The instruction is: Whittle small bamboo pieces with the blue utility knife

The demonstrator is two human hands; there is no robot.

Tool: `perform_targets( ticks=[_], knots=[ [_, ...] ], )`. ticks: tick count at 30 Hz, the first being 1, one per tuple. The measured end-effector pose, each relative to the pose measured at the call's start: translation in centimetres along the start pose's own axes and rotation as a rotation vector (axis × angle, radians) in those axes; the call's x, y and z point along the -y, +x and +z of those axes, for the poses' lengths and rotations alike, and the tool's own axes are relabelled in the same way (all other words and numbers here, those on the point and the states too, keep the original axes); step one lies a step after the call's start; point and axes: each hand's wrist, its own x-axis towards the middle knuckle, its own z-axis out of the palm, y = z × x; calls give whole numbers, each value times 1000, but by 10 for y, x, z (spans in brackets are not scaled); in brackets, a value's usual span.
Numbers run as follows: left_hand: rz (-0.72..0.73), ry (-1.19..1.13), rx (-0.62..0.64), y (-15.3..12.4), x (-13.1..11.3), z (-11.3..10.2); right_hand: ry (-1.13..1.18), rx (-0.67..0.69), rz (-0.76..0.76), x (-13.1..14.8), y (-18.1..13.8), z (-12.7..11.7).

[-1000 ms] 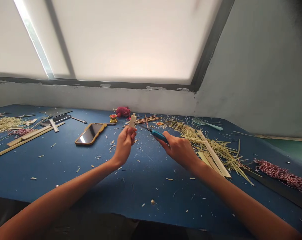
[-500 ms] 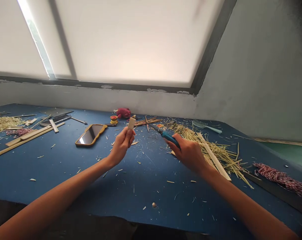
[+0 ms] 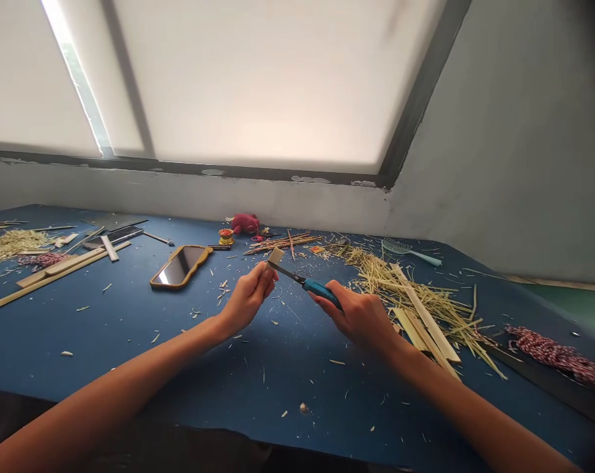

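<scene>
My left hand (image 3: 250,299) is closed around a short pale bamboo piece (image 3: 276,256), held up above the blue table (image 3: 129,341). My right hand (image 3: 359,315) grips the blue handle of a small knife (image 3: 304,282). Its dark blade points left and touches the bamboo piece just below the piece's top. Both hands meet over the middle of the table.
A phone in a yellow case (image 3: 179,265) lies left of my hands. Long bamboo slats (image 3: 55,269) lie at the far left. A heap of shavings and slats (image 3: 420,302) sits to the right, with red-white twine (image 3: 558,351), a teal brush (image 3: 408,249) and a pink toy (image 3: 244,223).
My right hand swung away to the right with the knife, then came back left so the blade meets the bamboo piece. My left hand tilted the piece rightward.
</scene>
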Motion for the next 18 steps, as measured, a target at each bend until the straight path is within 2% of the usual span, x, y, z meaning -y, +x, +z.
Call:
perform_targets(
  ticks=[8,13,18],
  knots=[
    [31,40,-8,1,1,-3,-8,25,41,1,0,0],
    [42,158,-50,2,2,-3,11,42,37,1,0,0],
    [69,167,-38,2,4,-4,-9,11,23,1,0,1]
  ],
)
